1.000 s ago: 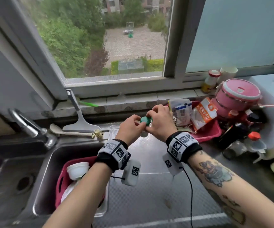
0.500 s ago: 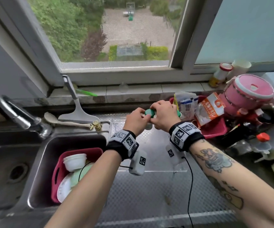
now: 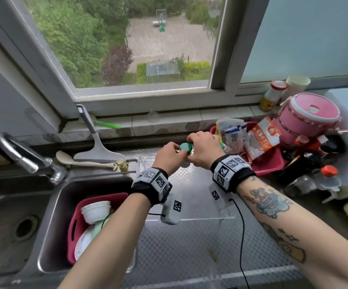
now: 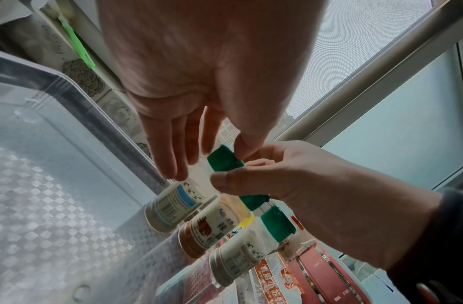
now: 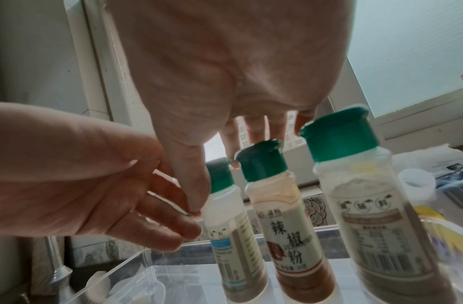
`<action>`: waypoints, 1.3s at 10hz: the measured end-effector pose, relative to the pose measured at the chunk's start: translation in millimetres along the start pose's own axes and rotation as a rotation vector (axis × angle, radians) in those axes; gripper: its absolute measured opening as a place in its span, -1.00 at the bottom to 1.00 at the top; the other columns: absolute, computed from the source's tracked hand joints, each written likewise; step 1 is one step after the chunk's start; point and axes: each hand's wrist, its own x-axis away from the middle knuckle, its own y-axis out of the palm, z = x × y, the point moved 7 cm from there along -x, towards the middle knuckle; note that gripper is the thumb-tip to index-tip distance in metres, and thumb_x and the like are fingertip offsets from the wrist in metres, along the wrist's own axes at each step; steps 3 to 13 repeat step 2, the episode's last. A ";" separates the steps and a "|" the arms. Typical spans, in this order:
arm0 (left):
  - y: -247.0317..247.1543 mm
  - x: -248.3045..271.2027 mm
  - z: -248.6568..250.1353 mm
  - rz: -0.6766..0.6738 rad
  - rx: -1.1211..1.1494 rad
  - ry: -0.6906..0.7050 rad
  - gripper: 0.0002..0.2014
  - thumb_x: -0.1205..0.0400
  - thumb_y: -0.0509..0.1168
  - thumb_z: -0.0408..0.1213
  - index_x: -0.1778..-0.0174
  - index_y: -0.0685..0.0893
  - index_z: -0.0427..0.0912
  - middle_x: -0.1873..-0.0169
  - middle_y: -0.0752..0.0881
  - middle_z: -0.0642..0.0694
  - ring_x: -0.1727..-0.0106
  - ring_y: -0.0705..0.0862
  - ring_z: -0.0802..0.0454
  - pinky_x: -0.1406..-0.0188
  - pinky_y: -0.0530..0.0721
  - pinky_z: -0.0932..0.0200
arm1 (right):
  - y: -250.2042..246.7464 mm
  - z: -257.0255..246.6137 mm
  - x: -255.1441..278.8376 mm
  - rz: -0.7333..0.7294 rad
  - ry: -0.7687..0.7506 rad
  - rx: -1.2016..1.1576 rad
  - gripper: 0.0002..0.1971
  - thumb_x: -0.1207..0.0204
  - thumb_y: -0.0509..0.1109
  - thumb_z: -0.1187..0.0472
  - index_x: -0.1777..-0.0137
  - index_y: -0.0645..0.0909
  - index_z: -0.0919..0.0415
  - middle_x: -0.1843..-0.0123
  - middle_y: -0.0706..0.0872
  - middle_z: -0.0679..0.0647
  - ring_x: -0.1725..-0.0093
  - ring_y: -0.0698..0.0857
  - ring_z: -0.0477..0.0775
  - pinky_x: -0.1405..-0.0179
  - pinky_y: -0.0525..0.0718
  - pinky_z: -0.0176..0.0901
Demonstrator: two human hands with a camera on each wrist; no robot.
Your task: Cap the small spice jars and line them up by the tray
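Observation:
Three small spice jars with green caps stand in a row at the far right end of the clear tray (image 3: 189,207). The leftmost, blue-label jar (image 5: 233,236) wears a green cap (image 3: 185,148) that both hands meet on. My left hand (image 3: 169,156) pinches the cap (image 4: 224,159) between thumb and forefinger, its other fingers touching the jar body. My right hand (image 3: 203,149) grips the jar at its neck, thumb on the shoulder, fingers behind the cap. The chili powder jar (image 5: 287,226) and a third jar (image 5: 376,216) stand capped to its right.
A red basket (image 3: 269,163) of seasoning packets and a pink lunch box (image 3: 308,115) crowd the right, with dark bottles in front. At the left, the sink (image 3: 50,205) holds a red dish rack with bowls. A spatula (image 3: 98,147) and spoon lie behind it.
Both hands have stayed together on the green cap of the leftmost jar, hardly shifting. The head view has tilted slightly.

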 end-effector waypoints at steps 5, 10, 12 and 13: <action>-9.7 4.9 -0.7 0.034 -0.006 0.024 -0.66 -0.60 0.28 -0.08 -0.21 0.64 -0.19 -0.13 0.76 -0.13 -0.15 0.71 -0.09 -0.14 0.63 0.06 | -16.2 13.6 17.0 0.051 0.017 -0.065 -0.26 -0.23 0.45 -0.30 -0.38 0.50 0.06 -0.37 0.60 0.04 -0.40 0.50 0.16 -0.38 0.39 0.13; -9.7 4.9 -0.7 0.034 -0.006 0.024 -0.66 -0.60 0.28 -0.08 -0.21 0.64 -0.19 -0.13 0.76 -0.13 -0.15 0.71 -0.09 -0.14 0.63 0.06 | -16.2 13.6 17.0 0.051 0.017 -0.065 -0.26 -0.23 0.45 -0.30 -0.38 0.50 0.06 -0.37 0.60 0.04 -0.40 0.50 0.16 -0.38 0.39 0.13; -9.7 4.9 -0.7 0.034 -0.006 0.024 -0.66 -0.60 0.28 -0.08 -0.21 0.64 -0.19 -0.13 0.76 -0.13 -0.15 0.71 -0.09 -0.14 0.63 0.06 | -16.2 13.6 17.0 0.051 0.017 -0.065 -0.26 -0.23 0.45 -0.30 -0.38 0.50 0.06 -0.37 0.60 0.04 -0.40 0.50 0.16 -0.38 0.39 0.13; -9.7 4.9 -0.7 0.034 -0.006 0.024 -0.66 -0.60 0.28 -0.08 -0.21 0.64 -0.19 -0.13 0.76 -0.13 -0.15 0.71 -0.09 -0.14 0.63 0.06 | -16.2 13.6 17.0 0.051 0.017 -0.065 -0.26 -0.23 0.45 -0.30 -0.38 0.50 0.06 -0.37 0.60 0.04 -0.40 0.50 0.16 -0.38 0.39 0.13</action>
